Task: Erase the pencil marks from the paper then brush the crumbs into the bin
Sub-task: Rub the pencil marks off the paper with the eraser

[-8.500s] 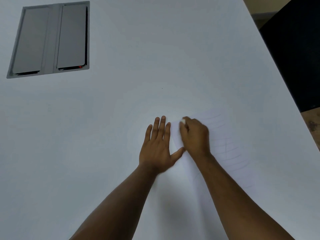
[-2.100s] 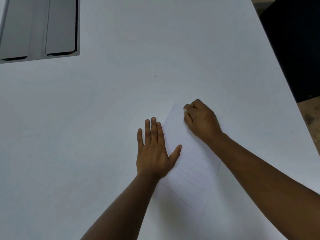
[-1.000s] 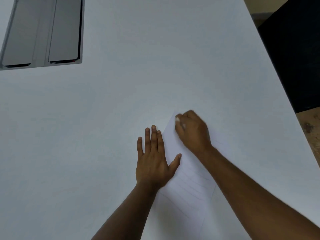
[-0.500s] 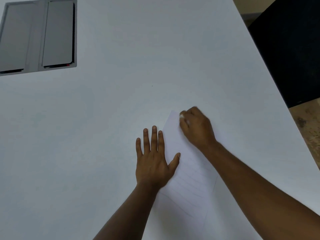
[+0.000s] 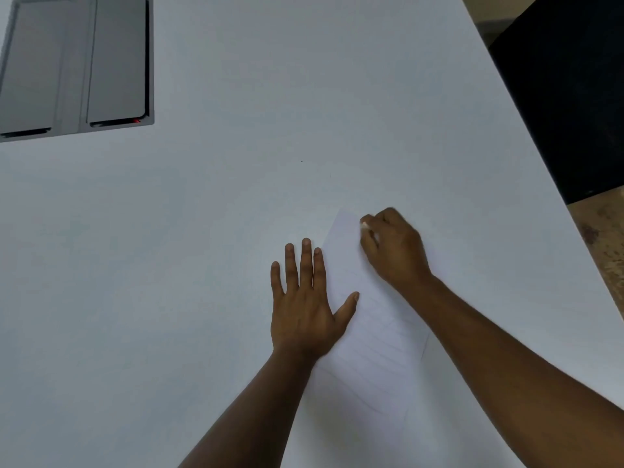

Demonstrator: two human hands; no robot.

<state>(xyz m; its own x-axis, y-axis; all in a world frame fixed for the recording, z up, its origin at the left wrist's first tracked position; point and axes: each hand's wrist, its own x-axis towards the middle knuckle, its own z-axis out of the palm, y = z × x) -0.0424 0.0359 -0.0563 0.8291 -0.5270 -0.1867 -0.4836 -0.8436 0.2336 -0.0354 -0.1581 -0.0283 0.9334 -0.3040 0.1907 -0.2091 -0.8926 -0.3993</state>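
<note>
A white sheet of paper (image 5: pixel 374 346) with faint pencil lines lies tilted on the white table (image 5: pixel 236 214). My left hand (image 5: pixel 307 305) lies flat with fingers spread on the paper's left edge. My right hand (image 5: pixel 393 249) is closed over the sheet's upper part, pinching a small white eraser (image 5: pixel 364 225) whose tip shows at the fingertips. The eraser presses on the paper near its top corner. No bin is in view.
A grey recessed cable hatch (image 5: pixel 77 65) with two flaps sits in the table at the far left. The table's right edge runs diagonally, with a black object (image 5: pixel 567 96) and a brown floor (image 5: pixel 604 238) beyond it.
My right hand has rubbed the eraser back and forth over the top of the sheet, now shifted slightly right and up. My left hand stays pressed in place.
</note>
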